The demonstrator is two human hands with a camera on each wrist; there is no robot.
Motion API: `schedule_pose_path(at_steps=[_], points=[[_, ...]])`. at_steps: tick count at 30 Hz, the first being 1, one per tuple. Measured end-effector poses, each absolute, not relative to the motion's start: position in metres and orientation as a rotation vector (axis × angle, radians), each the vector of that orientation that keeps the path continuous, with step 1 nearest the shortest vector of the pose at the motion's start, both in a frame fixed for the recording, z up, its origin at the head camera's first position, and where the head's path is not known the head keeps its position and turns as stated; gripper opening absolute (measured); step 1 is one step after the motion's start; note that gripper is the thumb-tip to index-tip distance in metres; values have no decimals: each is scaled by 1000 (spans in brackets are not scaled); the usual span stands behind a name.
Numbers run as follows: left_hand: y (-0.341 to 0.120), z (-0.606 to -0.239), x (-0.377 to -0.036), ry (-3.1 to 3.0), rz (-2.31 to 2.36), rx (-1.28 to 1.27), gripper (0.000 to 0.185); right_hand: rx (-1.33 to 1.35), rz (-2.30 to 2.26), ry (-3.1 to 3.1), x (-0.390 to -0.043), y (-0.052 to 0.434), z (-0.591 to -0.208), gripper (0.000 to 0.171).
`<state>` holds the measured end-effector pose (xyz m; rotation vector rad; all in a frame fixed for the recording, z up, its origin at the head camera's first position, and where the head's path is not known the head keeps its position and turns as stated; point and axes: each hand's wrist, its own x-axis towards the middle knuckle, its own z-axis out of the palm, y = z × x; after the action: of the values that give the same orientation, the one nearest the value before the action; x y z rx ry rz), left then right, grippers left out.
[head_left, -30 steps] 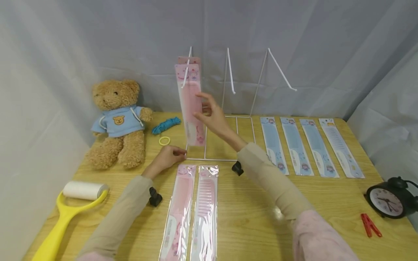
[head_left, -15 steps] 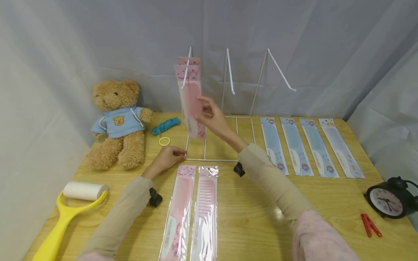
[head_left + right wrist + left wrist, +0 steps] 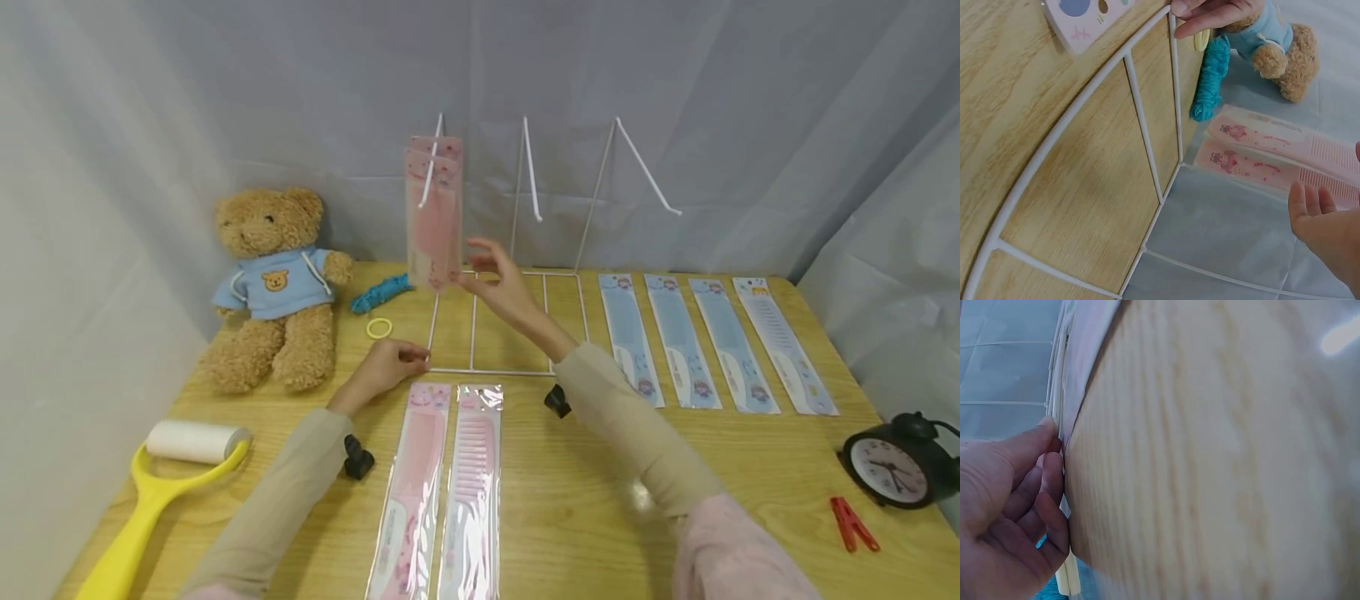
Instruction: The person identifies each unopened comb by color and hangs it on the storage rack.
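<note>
The pink packaged combs (image 3: pixel 433 212) have swung back on the leftmost hook of the white wire rack (image 3: pixel 491 321), clear of the right hand (image 3: pixel 504 283), whose relaxed fingers (image 3: pixel 480 247) hold nothing, so a careless brush could unhook them, though the left hand (image 3: pixel 384 367) pinches the rack's front corner on the worktop (image 3: pixel 675 467).

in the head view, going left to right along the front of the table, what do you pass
yellow lint roller → pink combs in packets → black alarm clock
</note>
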<state>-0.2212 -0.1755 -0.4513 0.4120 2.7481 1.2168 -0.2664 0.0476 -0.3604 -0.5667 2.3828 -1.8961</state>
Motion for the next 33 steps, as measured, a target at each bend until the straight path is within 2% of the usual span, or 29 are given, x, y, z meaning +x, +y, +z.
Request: schedule_pose_path(at_steps=[15,33], points=[[-175,-452,-222,2746,1198,401,23,-517,-1804,2477,-240,73,-377,48],[-175,-451,-222,2744,1191,407,24,-528,-1656,2422,-171,96,-412,45]])
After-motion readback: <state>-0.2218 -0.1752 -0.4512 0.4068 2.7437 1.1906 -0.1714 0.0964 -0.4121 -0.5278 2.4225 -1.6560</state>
